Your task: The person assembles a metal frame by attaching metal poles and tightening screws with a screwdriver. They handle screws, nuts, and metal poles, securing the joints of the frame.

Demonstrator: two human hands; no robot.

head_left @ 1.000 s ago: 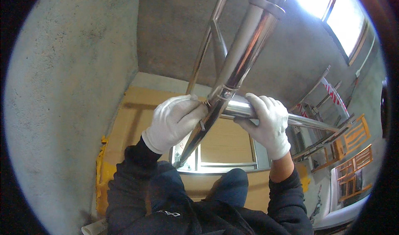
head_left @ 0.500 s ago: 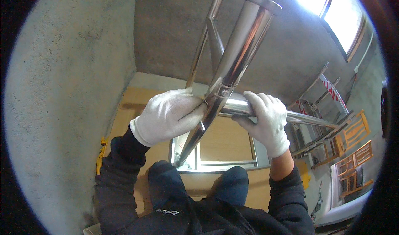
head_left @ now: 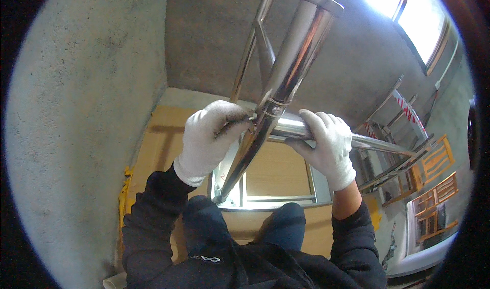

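A shiny metal post (head_left: 290,69) slants up in front of me. Its lower end stands near my left knee, on a metal-framed panel (head_left: 275,202). A horizontal metal tube (head_left: 293,126) joins the post on its right side, where a round bolt or rivet head (head_left: 276,110) shows. My left hand (head_left: 209,138), in a white glove with darkened fingertips, pinches a small metal piece (head_left: 252,117) against the post's left side; its kind is mostly hidden. My right hand (head_left: 326,146), also gloved, is wrapped round the horizontal tube just right of the joint.
A thinner braced metal frame (head_left: 250,54) stands behind the post. Rough concrete wall (head_left: 97,85) rises at the left. Farther right are a metal scaffold frame with red-and-white striped parts (head_left: 408,113) and wooden chairs (head_left: 436,159). Tan boards (head_left: 163,136) cover the floor.
My left hand has turned and lifted, its fingertips now pinching at the post's left side near the joint. A thin piece that showed below it is out of sight. My right hand stays put.
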